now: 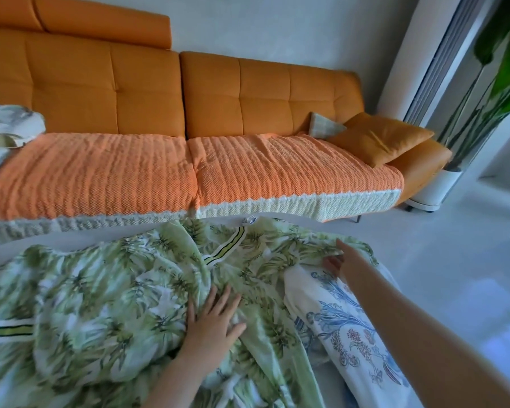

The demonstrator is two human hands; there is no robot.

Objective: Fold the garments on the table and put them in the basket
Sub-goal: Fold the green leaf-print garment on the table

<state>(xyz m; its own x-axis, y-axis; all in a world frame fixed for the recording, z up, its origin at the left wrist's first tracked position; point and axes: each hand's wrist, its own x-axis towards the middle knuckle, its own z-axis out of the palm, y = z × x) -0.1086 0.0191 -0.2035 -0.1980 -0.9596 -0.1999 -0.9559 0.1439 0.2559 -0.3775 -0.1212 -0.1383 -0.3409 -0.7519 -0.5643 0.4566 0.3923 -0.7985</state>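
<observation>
A small white tag [249,219] sits at the neck of the big green leaf-print garment [115,304], just below the middle at 6 o'clock. It is too blurry to read. The garment has a green and black striped band [227,245]. It lies crumpled on the white desk [71,235] and fills the view from 6 to 8 o'clock. The picture edge cuts off its near and left parts.

The left hand [212,322] lies flat on the garment at 6 o'clock. Its grip is spread wide and the fingers press the cloth down. The right hand [340,259] reaches to the garment's far right edge at 4 o'clock and touches the cloth there. It is blurry and hides most of its own fingers, so I cannot tell if its grip pinches the edge.

A white cloth with blue flowers [336,316] lies under the right arm at 5 o'clock, touching the green garment.

Behind the desk stands a long orange sofa [147,92] with an orange knitted cover [100,172]. At 9 o'clock, some pale clothes [9,128] on the sofa are cut off by the edge. An orange cushion [377,136] lies at 2 o'clock.
</observation>
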